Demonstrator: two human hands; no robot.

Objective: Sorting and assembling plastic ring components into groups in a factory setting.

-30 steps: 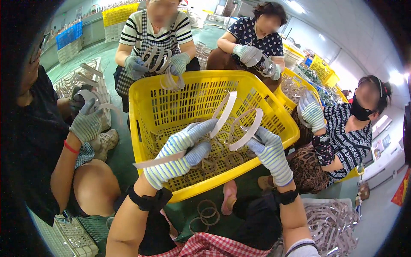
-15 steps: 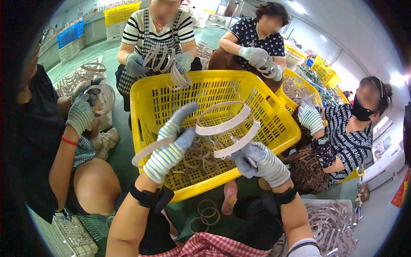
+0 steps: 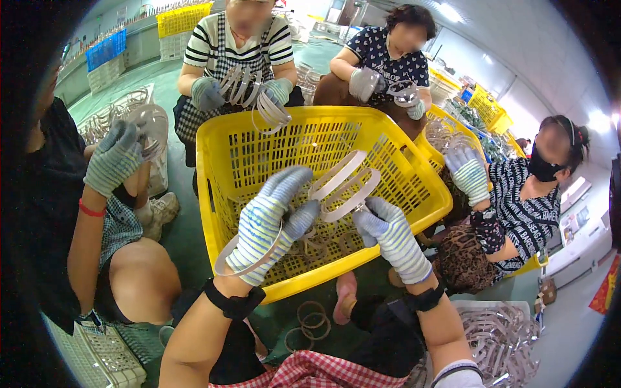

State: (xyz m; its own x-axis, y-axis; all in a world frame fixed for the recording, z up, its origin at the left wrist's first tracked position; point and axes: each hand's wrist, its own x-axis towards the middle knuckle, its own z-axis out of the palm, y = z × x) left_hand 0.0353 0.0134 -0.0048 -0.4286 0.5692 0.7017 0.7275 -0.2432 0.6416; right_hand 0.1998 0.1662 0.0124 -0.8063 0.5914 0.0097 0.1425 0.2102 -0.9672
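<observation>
My right hand (image 3: 394,239), in a striped work glove, pinches the near side of two pale flat hoops (image 3: 352,210) above the yellow basket. A small shiny piece shows at the fingers. The hoops stand tilted, one behind the other. My left hand (image 3: 268,220), gloved alike, is open, its fingers stretched toward the hoops' left edge and its thumb apart. Whether its fingertips touch them I cannot tell. Another hoop (image 3: 234,264) hangs around my left hand near the wrist. Below, more hoops (image 3: 317,246) lie in the basket (image 3: 310,281).
Around the basket sit several co-workers; a gloved hand (image 3: 278,94) holds hoops over its far rim. A crate of metal strips (image 3: 498,343) stands at my right. Loose rings (image 3: 314,320) lie on the floor by my feet. At lower left is a pale crate (image 3: 110,355).
The hoops in my right hand have tipped more upright and closer together. My left hand has turned, and its hoop has slid around the wrist. The left co-worker's hands have shifted.
</observation>
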